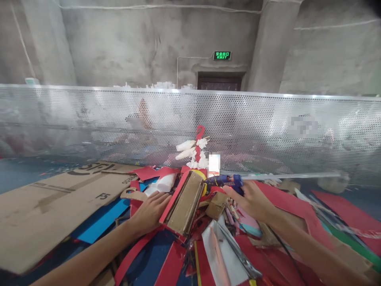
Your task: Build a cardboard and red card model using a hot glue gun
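Note:
A long brown cardboard piece with red paper edging (185, 204) is tilted in front of me, its far end yellow. My left hand (152, 210) grips its left side, the fingertips partly hidden behind the red edge. In my right hand (253, 200) is a blue glue gun (233, 181), its nozzle end pointing left at the cardboard's far end. A long translucent glue stick (285, 176) sticks out of its back to the right. A white roll (166, 182) lies just beyond my left hand.
A big flattened cardboard box (68, 198) covers the left side. Red paper scraps (285, 202), a blue strip (102, 220) and scissors (238, 254) crowd the table. White flowers on a red strip (198, 153) stand before a perforated metal screen (262, 131).

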Demonstrator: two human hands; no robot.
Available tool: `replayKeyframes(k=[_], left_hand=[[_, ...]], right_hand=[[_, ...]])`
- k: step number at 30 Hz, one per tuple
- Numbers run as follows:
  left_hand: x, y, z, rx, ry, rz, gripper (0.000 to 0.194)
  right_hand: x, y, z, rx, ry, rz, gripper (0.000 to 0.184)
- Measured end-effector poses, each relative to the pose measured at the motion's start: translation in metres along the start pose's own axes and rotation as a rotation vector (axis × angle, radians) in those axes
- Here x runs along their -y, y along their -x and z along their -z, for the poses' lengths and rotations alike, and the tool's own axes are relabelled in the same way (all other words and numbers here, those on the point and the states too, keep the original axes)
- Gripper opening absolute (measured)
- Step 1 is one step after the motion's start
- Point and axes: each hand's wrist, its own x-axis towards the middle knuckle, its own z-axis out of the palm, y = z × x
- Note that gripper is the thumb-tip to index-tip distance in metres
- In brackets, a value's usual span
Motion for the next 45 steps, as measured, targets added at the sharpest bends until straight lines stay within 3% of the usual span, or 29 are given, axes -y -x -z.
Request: replayKeyframes(k=[6,22,28,35,39,43,45], left_hand=[[0.002,0.0,-0.003,-0.023,0.002,-0.033,0.031],[0.001,0.0,-0.002,-0.041,0.009,-0.053,0.032],[0.0,0.0,-0.001,-0.009,0.018,0.023,0.03],[0.0,0.0,-0.001,-0.021,0.028,0.003,0.031],[-0.001,-0.001,0.0,-0.023,0.017,-0.027,0.025],[0.0,0.0,-0.002,-0.032,0.002,-0.047,0.027],[0.001,0.001,-0.002,-0.036,-0.008,-0.061,0.027]], right_hand=[[0.004,-0.001,0.001,-0.005,-0.119,-0.023,0.041],[0.002,0.0,-0.003,-0.055,0.009,-0.06,0.047],[0.018,0.006,-0.001,0.087,-0.038,0.041,0.044],[0.031,0.011,0.009,0.28,-0.222,0.082,0.031],[0.022,0.003,0.014,0.168,-0.298,0.067,0.034],[0.008,-0.003,0.016,-0.02,-0.206,-0.072,0.044],[0.002,-0.004,0.015,-0.053,-0.176,-0.119,0.047]])
